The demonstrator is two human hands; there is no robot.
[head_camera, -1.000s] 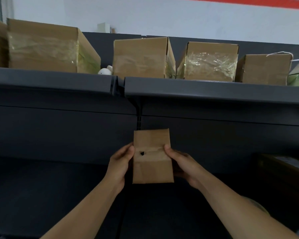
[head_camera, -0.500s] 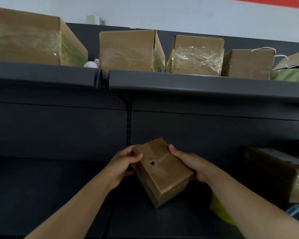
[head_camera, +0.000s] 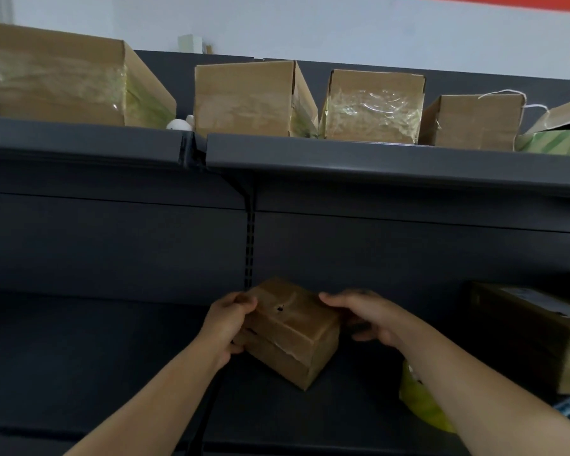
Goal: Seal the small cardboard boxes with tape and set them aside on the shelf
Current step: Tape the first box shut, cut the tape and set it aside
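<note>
Left hand [head_camera: 227, 327] wraps the left end of the small box [head_camera: 290, 330] at lower centre. Right hand [head_camera: 369, 319] holds the right end, thumb on top, fingers hidden behind. Whether it touches the dark lower shelf [head_camera: 112, 373] is unclear, but it's lower and flatter than before.

Open shelf floor [head_camera: 96, 357] runs wide to the left of the small box [head_camera: 290, 327]. To its right a yellow bag [head_camera: 417, 401] and a bigger box [head_camera: 524, 327] crowd the way (both near, not touching). Overhead the upper shelf [head_camera: 375, 159] caps the gap, packed with boxes [head_camera: 244, 97].
</note>
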